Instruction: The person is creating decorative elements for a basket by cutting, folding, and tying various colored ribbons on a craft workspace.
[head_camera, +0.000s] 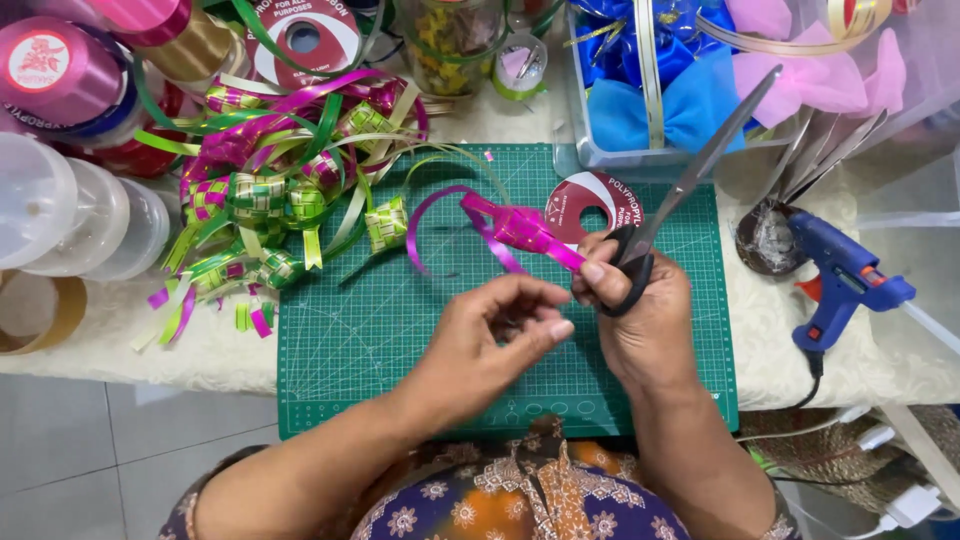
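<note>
Trimming stage: right hand (640, 310) is gripping scissors (690, 180) plus pink woven ribbon (520, 228); left hand (500, 330) is pinching loosely nearby, apparently empty. Next move probably needs a steady tail.

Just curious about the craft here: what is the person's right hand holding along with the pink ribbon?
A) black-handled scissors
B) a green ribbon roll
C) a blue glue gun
A: the right hand grips black-handled scissors, blades pointing up, beside the pink ribbon; the glue gun lies untouched.
</note>
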